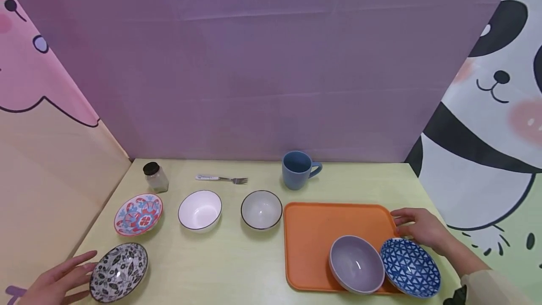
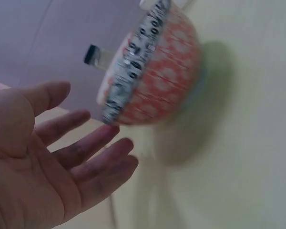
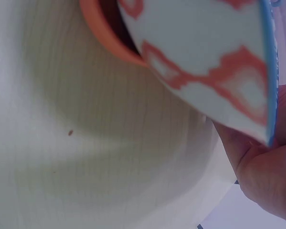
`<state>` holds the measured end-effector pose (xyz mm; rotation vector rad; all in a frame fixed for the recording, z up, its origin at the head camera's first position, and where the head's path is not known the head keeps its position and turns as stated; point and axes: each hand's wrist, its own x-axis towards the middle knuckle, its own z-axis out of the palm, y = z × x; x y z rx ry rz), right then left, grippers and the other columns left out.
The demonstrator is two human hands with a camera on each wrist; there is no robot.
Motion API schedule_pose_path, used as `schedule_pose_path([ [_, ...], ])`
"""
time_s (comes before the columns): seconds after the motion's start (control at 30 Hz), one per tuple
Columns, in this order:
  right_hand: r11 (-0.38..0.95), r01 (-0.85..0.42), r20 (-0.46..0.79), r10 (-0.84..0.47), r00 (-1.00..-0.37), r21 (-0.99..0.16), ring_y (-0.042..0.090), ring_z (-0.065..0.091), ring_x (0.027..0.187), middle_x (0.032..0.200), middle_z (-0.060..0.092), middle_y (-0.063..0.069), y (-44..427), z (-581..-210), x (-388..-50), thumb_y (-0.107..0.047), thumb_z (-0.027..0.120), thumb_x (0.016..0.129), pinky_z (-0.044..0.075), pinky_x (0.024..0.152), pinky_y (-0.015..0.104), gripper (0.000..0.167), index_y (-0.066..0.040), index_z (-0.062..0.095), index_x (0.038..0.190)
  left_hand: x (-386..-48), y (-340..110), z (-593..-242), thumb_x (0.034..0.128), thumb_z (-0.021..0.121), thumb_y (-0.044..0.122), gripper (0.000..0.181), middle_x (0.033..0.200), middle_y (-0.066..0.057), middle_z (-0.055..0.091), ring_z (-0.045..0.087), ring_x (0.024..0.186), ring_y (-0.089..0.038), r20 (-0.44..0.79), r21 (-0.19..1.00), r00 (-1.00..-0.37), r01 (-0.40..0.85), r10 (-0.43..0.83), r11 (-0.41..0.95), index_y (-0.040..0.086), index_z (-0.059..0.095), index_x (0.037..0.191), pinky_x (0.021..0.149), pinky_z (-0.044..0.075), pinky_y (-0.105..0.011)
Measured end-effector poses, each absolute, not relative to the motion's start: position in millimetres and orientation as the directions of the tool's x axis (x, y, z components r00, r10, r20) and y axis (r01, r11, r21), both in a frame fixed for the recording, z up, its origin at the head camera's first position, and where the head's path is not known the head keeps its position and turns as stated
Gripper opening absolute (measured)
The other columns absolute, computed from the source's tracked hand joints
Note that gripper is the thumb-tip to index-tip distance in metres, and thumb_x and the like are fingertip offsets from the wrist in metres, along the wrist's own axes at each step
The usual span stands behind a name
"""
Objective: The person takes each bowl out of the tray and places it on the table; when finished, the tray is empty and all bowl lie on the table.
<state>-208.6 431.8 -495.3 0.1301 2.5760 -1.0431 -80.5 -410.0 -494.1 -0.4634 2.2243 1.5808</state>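
Note:
My left hand (image 1: 63, 280) is spread beside the black-and-white patterned bowl (image 1: 119, 272), fingertips at its left rim. In the left wrist view, the fingers of my left hand (image 2: 62, 157) are extended below the rim of this bowl (image 2: 164, 71), whose outside is red with pale flowers. My right hand (image 1: 423, 229) is at the orange tray's (image 1: 322, 220) right edge, just behind the blue-and-white patterned bowl (image 1: 410, 267). The right wrist view shows my right hand (image 3: 267, 167) partly hidden behind that bowl (image 3: 205, 52); whether it touches is unclear. A purple bowl (image 1: 357, 265) stands on the tray.
A red-and-blue patterned bowl (image 1: 138, 214) and black-lidded jar (image 1: 156, 178) stand at the left. Farther right are a white bowl (image 1: 200, 210), a grey-white bowl (image 1: 261, 210), a fork (image 1: 222, 179) and a blue mug (image 1: 296, 171) behind the tray.

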Motion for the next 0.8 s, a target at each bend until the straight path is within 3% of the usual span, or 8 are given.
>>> schedule_pose_path([
  [0.03,0.726,0.216,-0.361,-0.047,-0.932,-0.653,0.027,0.071,0.095,0.122,0.064,0.029,432,-495,-208,-0.006,0.069,0.093,0.065,0.077,0.041,0.056,0.01,0.049,0.143,-82,-406,-487,0.1097,0.048,0.035,0.064,0.15,-0.036,0.043,0.067,0.117,-0.03,-0.451,0.813,-0.89,-0.442,-0.071,0.378,-0.004,0.031,0.157,0.094,0.06,-0.05],
  [0.1,0.727,0.221,-0.366,-0.046,-0.929,-0.65,0.027,0.071,0.096,0.122,0.065,0.029,432,-496,-206,-0.006,0.069,0.093,0.065,0.078,0.041,0.056,0.01,0.049,0.143,-84,-400,-475,0.1103,0.046,0.038,0.068,0.149,-0.035,0.047,0.067,0.112,-0.015,-0.402,0.794,-0.912,-0.389,-0.076,0.468,-0.008,0.026,0.157,0.093,0.061,-0.048],
  [0.27,0.725,0.233,-0.385,-0.047,-0.922,-0.648,0.028,0.071,0.097,0.124,0.064,0.03,433,-498,-203,-0.006,0.07,0.093,0.065,0.079,0.042,0.057,0.01,0.048,0.143,-88,-378,-452,0.1083,0.049,0.043,0.071,0.142,-0.028,0.057,0.057,0.096,0.017,-0.247,0.767,-0.965,-0.247,-0.084,0.592,-0.006,0.031,0.156,0.085,0.064,-0.04],
  [0.37,0.732,0.232,-0.39,-0.05,-0.92,-0.641,0.028,0.071,0.098,0.124,0.064,0.03,434,-498,-203,-0.007,0.07,0.093,0.065,0.079,0.043,0.058,0.01,0.048,0.143,-91,-357,-441,0.1075,0.053,0.039,0.064,0.128,0.001,0.067,0.057,0.096,0.018,-0.122,0.789,-0.99,-0.144,-0.077,0.597,-0.003,0.038,0.154,0.079,0.064,-0.033],
  [0.43,0.737,0.222,-0.383,-0.054,-0.922,-0.638,0.029,0.07,0.099,0.124,0.064,0.03,434,-498,-203,-0.007,0.071,0.093,0.065,0.079,0.043,0.058,0.01,0.048,0.143,-94,-339,-434,0.1069,0.056,0.033,0.058,0.117,0.02,0.064,0.062,0.097,0.013,-0.038,0.812,-0.997,-0.07,-0.066,0.579,-0.002,0.043,0.151,0.076,0.063,-0.029],
  [0.5,0.742,0.208,-0.371,-0.059,-0.927,-0.637,0.029,0.07,0.099,0.123,0.064,0.03,434,-497,-202,-0.006,0.071,0.092,0.065,0.08,0.044,0.057,0.01,0.049,0.143,-98,-318,-428,0.1068,0.057,0.028,0.052,0.111,0.024,0.062,0.065,0.097,0.008,0.034,0.828,-0.999,0.006,-0.04,0.56,-0.001,0.047,0.149,0.074,0.063,-0.03],
  [0.63,0.749,0.187,-0.35,-0.063,-0.935,-0.636,0.029,0.069,0.099,0.121,0.065,0.029,433,-495,-202,-0.006,0.071,0.091,0.065,0.08,0.044,0.057,0.01,0.05,0.142,-105,-274,-420,0.1062,0.058,0.021,0.045,0.116,0.004,0.067,0.07,0.095,-0.002,0.082,0.869,-0.996,0.086,0.03,0.487,0.001,0.051,0.146,0.074,0.063,-0.032],
  [0.8,0.755,0.169,-0.327,-0.063,-0.943,-0.634,0.031,0.068,0.1,0.122,0.064,0.03,433,-497,-204,-0.005,0.07,0.092,0.065,0.079,0.044,0.057,0.009,0.05,0.143,-115,-226,-424,0.1045,0.06,0.018,0.042,0.119,-0.016,0.067,0.072,0.095,-0.013,0.015,0.93,-0.99,0.064,0.137,0.361,0.006,0.054,0.145,0.077,0.063,-0.035],
])
